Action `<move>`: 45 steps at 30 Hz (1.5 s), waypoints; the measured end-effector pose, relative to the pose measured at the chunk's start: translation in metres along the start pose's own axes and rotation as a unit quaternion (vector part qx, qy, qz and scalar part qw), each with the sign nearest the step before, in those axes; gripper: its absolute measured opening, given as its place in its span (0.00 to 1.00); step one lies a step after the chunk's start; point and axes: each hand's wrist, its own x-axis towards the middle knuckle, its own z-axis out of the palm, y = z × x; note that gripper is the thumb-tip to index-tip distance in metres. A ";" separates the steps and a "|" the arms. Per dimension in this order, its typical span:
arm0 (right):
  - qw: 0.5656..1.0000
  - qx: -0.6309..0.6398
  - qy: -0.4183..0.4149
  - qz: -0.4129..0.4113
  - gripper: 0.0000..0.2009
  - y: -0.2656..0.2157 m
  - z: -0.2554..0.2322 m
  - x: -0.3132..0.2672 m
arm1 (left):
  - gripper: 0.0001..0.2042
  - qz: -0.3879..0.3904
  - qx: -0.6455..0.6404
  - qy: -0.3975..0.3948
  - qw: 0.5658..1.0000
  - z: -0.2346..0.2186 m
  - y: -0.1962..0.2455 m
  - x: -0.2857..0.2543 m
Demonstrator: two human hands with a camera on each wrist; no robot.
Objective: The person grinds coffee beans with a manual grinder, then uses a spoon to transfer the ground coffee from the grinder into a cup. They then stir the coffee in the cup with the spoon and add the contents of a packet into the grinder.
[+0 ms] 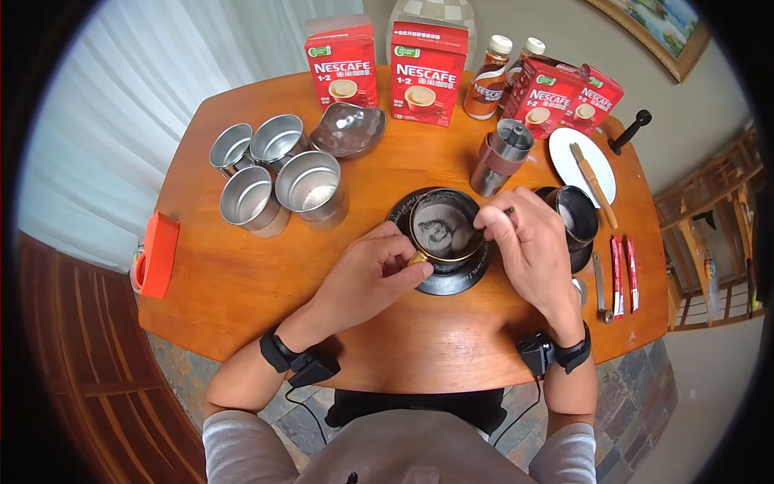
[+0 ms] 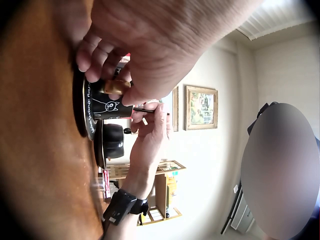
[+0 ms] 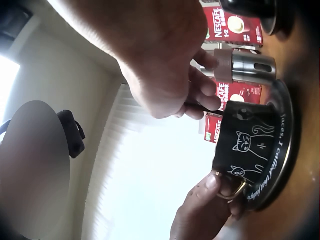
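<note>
A black cup (image 1: 439, 230) with a gold rim and white cat drawings stands on a black saucer (image 1: 451, 282) with white lettering. Pale, swirled froth or powder shows inside the cup. My left hand (image 1: 372, 274) pinches its gold handle (image 3: 239, 191) between thumb and fingers. Over the right side of the rim, my right hand (image 1: 528, 246) pinches a thin dark stick (image 2: 145, 110) that leans into the cup; its lower end is hidden. In the right wrist view the stick (image 3: 212, 109) passes just above the rim.
Several steel cups (image 1: 314, 189) and a glass bowl (image 1: 348, 129) stand left. Behind are Nescafe boxes (image 1: 429, 73), bottles (image 1: 488, 81) and a coffee grinder (image 1: 501, 157). Rightward lie another black cup (image 1: 576, 214), a brush (image 1: 592, 181) on a white plate (image 1: 564, 149), a crank (image 1: 601, 286) and red sachets (image 1: 617, 278).
</note>
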 end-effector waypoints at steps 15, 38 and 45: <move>0.999 0.045 0.003 0.002 0.05 -0.004 0.005 -0.001 | 0.07 -0.010 -0.004 0.002 1.000 0.001 0.002 0.001; 0.996 -0.016 0.013 -0.082 0.04 -0.005 0.009 0.001 | 0.11 -0.003 0.004 0.018 1.000 0.001 0.003 0.002; 0.997 0.008 0.003 -0.074 0.03 -0.004 0.006 0.001 | 0.07 -0.007 -0.003 0.001 1.000 0.000 -0.001 0.000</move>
